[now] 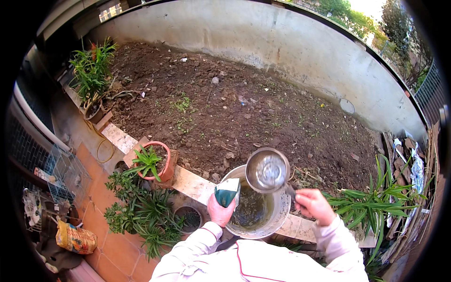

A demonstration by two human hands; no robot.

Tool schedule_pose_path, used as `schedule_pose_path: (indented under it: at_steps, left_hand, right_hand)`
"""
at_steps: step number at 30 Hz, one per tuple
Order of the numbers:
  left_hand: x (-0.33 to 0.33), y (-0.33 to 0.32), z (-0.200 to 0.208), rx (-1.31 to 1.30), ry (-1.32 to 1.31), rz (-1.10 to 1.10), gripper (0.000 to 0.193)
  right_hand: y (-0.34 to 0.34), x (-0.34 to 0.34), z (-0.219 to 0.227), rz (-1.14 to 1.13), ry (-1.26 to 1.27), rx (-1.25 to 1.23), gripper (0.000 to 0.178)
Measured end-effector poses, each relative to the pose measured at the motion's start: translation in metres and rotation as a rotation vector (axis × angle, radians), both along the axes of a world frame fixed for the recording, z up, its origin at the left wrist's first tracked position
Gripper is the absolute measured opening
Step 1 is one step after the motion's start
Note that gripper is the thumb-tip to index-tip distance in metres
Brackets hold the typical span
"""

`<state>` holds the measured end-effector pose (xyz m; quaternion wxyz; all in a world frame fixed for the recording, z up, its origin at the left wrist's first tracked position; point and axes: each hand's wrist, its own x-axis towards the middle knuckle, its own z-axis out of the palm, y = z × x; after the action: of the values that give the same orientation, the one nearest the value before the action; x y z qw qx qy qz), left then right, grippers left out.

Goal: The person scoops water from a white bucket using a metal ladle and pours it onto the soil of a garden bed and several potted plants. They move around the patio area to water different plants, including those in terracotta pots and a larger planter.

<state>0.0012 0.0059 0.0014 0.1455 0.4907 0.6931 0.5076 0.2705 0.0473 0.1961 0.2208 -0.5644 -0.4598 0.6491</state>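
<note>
My left hand [220,212] is closed around a green and white packet [227,193], held upright at the left rim of a pale bucket [283,212]. Murky greenish-brown liquid [251,210] lies inside the bucket. A round metal ladle [268,170] hangs over the bucket's far right side, its shiny bowl turned up toward me. My right hand [315,206] grips the ladle's dark handle to the right of the bucket. Whether the ladle's bowl holds any liquid is hard to tell.
Beyond the bucket, a tiled ledge [192,184] borders a bare soil bed [235,103] and a concrete wall [282,37]. Potted plants [148,162] crowd the left. A wire cage [68,171] and orange bag [76,237] stand farther left; leafy plants [371,202] and stacked boards [404,188] are right.
</note>
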Motion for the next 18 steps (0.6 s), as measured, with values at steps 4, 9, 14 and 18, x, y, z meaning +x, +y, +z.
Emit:
schedule_pose_path:
  at_steps: [4,9,14,18]
  left_hand:
    - [-0.002,-0.004,0.003,-0.094,0.013,0.008,0.048]
    - [0.002,0.0,0.001,-0.044,0.017,-0.024,0.045]
    - [-0.003,-0.003,-0.002,-0.054,0.029,-0.008,0.046]
    - [-0.001,-0.001,0.0,-0.056,0.045,-0.03,0.045]
  right_hand:
    - [0.152,-0.024,0.003,0.017,-0.003,0.248,0.026]
    - [0.295,0.05,-0.027,-0.523,0.025,0.144,0.014]
    - [0.235,0.132,-0.085,-0.666,0.034,0.023,0.014]
    - [0.145,0.178,-0.128,-0.662,0.123,-0.182,0.014]
